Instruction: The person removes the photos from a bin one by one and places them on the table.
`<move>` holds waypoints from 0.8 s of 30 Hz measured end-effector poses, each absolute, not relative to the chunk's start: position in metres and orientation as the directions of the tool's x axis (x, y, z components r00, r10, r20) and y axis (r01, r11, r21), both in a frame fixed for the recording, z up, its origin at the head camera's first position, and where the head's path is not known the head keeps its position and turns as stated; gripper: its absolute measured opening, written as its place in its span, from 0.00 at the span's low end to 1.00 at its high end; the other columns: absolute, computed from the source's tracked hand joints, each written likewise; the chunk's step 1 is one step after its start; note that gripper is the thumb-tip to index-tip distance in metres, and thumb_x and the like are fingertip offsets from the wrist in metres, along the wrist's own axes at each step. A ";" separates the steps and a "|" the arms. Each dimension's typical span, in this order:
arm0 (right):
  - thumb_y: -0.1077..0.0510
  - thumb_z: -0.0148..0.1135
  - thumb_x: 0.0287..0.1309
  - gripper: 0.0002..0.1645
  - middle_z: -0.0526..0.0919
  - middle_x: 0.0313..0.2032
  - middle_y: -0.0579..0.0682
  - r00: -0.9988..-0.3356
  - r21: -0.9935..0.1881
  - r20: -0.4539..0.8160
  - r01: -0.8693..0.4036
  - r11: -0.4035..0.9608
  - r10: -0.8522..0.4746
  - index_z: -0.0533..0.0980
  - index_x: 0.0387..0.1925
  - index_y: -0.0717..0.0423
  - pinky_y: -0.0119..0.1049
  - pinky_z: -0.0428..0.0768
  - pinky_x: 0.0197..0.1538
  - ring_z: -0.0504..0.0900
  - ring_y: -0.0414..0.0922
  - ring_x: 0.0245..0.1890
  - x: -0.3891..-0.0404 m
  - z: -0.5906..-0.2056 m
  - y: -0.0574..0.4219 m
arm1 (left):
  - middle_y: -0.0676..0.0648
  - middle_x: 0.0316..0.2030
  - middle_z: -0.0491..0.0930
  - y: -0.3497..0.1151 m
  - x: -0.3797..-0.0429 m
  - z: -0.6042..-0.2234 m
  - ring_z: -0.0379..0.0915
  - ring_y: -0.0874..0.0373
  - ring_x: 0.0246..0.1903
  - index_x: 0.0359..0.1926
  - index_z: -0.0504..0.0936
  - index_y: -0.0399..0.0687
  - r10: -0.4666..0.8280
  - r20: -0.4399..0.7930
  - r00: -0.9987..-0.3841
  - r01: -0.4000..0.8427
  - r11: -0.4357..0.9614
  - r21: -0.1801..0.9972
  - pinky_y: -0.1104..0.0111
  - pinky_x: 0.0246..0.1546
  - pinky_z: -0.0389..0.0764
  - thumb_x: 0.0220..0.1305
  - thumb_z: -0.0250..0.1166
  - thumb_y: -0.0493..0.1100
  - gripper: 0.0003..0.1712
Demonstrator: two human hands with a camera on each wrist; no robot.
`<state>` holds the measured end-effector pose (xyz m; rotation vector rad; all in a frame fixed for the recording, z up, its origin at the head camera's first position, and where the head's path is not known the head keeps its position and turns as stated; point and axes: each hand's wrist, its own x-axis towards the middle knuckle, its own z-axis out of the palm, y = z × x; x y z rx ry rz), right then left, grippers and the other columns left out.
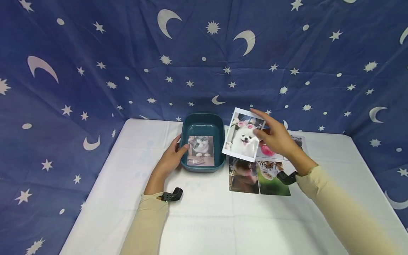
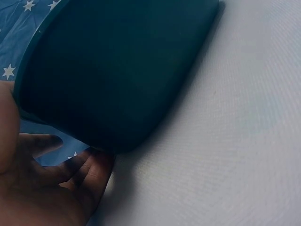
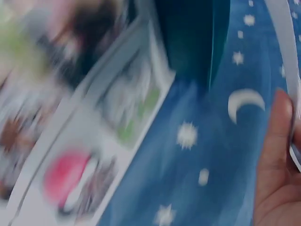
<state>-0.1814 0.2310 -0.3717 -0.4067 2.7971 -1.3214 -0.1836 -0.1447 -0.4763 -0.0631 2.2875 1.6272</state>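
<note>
My right hand (image 1: 276,138) pinches a white-bordered photo card (image 1: 243,135) of a fluffy white dog wearing pink flowers. The card is held up at a tilt, just right of a teal plastic bin (image 1: 204,169). My left hand (image 1: 170,157) grips the bin's left side, thumb over the rim and the other fingers along the outside wall. Inside the bin lies a photo card (image 1: 200,150) of a grey and white cat. In the right wrist view, the right hand (image 3: 280,188) shows at the right edge beside the card's pale edge.
More photo cards lie to the right of the bin, partly under my right hand, including a tiger card (image 1: 274,180) and a dark brown one (image 1: 243,177). A white cloth (image 1: 204,219) covers the table. Behind it hangs a blue curtain (image 1: 197,46) with moons and stars.
</note>
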 end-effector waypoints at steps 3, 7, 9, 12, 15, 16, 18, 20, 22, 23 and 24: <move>0.59 0.59 0.73 0.43 0.79 0.45 0.60 -0.975 -0.715 0.038 -0.181 0.675 -0.221 0.57 0.76 0.18 0.37 0.85 0.31 0.85 0.46 0.28 -0.167 -0.367 0.267 | 0.39 0.80 0.51 -0.145 -0.184 -0.478 0.48 0.44 0.79 0.83 0.44 0.64 0.157 -0.294 -0.943 -0.227 0.343 0.911 0.47 0.78 0.53 0.77 0.55 0.61 0.43; 0.56 0.57 0.75 0.42 0.77 0.55 0.62 -0.979 -0.663 -0.046 -0.117 0.739 -0.197 0.53 0.78 0.19 0.38 0.86 0.31 0.85 0.48 0.35 -0.147 -0.370 0.316 | 0.40 0.80 0.53 -0.144 -0.184 -0.478 0.49 0.45 0.79 0.83 0.45 0.64 0.154 -0.292 -0.944 -0.227 0.341 0.912 0.48 0.78 0.53 0.77 0.55 0.60 0.43; 0.55 0.58 0.75 0.43 0.75 0.57 0.64 -0.979 -0.644 -0.089 -0.084 0.761 -0.183 0.50 0.79 0.23 0.39 0.86 0.30 0.84 0.48 0.36 -0.138 -0.375 0.339 | 0.40 0.80 0.53 -0.144 -0.184 -0.478 0.49 0.44 0.79 0.83 0.45 0.63 0.152 -0.288 -0.945 -0.223 0.343 0.912 0.47 0.78 0.53 0.77 0.55 0.60 0.43; 0.54 0.59 0.74 0.44 0.75 0.55 0.67 -0.975 -0.626 -0.146 -0.041 0.779 -0.169 0.49 0.81 0.33 0.41 0.86 0.29 0.84 0.47 0.35 -0.126 -0.386 0.369 | 0.40 0.80 0.52 -0.145 -0.183 -0.477 0.48 0.44 0.79 0.83 0.45 0.63 0.150 -0.287 -0.946 -0.223 0.342 0.913 0.47 0.78 0.52 0.77 0.55 0.60 0.43; 0.54 0.60 0.73 0.43 0.77 0.53 0.68 -0.965 -0.639 -0.205 0.007 0.769 -0.162 0.50 0.80 0.43 0.43 0.86 0.29 0.84 0.45 0.35 -0.115 -0.399 0.394 | 0.39 0.80 0.52 -0.146 -0.183 -0.477 0.49 0.44 0.79 0.83 0.45 0.63 0.151 -0.290 -0.945 -0.226 0.340 0.913 0.47 0.78 0.52 0.77 0.55 0.60 0.43; 0.54 0.61 0.73 0.42 0.77 0.53 0.68 -0.962 -0.640 -0.222 0.022 0.768 -0.157 0.51 0.79 0.45 0.42 0.86 0.29 0.84 0.44 0.34 -0.111 -0.404 0.401 | 0.39 0.80 0.52 -0.146 -0.183 -0.477 0.48 0.44 0.79 0.83 0.45 0.63 0.152 -0.291 -0.945 -0.227 0.339 0.913 0.47 0.78 0.51 0.77 0.55 0.60 0.43; 0.52 0.62 0.72 0.42 0.76 0.55 0.68 -0.954 -0.646 -0.259 0.055 0.761 -0.151 0.53 0.78 0.47 0.42 0.86 0.30 0.84 0.44 0.35 -0.105 -0.414 0.414 | 0.39 0.80 0.52 -0.145 -0.183 -0.477 0.48 0.44 0.79 0.83 0.45 0.63 0.153 -0.291 -0.944 -0.227 0.338 0.913 0.47 0.78 0.51 0.77 0.55 0.60 0.43; 0.51 0.62 0.71 0.42 0.73 0.59 0.69 -0.944 -0.652 -0.293 0.084 0.753 -0.149 0.54 0.79 0.46 0.42 0.85 0.31 0.84 0.47 0.38 -0.100 -0.422 0.424 | 0.39 0.80 0.52 -0.145 -0.184 -0.478 0.49 0.44 0.79 0.83 0.45 0.63 0.154 -0.290 -0.944 -0.226 0.335 0.915 0.47 0.78 0.52 0.77 0.55 0.59 0.43; 0.49 0.63 0.71 0.43 0.69 0.63 0.70 -0.939 -0.643 -0.314 0.100 0.759 -0.142 0.54 0.79 0.45 0.42 0.85 0.32 0.83 0.50 0.42 -0.096 -0.430 0.430 | 0.39 0.80 0.53 -0.145 -0.184 -0.477 0.49 0.44 0.79 0.83 0.45 0.62 0.155 -0.287 -0.945 -0.224 0.332 0.916 0.47 0.78 0.52 0.77 0.55 0.59 0.43; 0.49 0.63 0.70 0.43 0.68 0.65 0.72 -0.937 -0.641 -0.320 0.104 0.761 -0.142 0.54 0.79 0.45 0.42 0.85 0.33 0.83 0.53 0.43 -0.095 -0.434 0.432 | 0.39 0.80 0.53 -0.145 -0.183 -0.477 0.50 0.44 0.79 0.83 0.45 0.62 0.154 -0.286 -0.946 -0.224 0.329 0.918 0.47 0.78 0.52 0.77 0.55 0.59 0.43; 0.48 0.64 0.70 0.44 0.66 0.66 0.73 -0.936 -0.631 -0.323 0.105 0.768 -0.138 0.54 0.79 0.45 0.43 0.85 0.33 0.83 0.55 0.44 -0.095 -0.438 0.433 | 0.39 0.79 0.54 -0.145 -0.183 -0.476 0.50 0.44 0.79 0.83 0.45 0.62 0.153 -0.285 -0.946 -0.223 0.329 0.918 0.47 0.78 0.52 0.77 0.55 0.59 0.43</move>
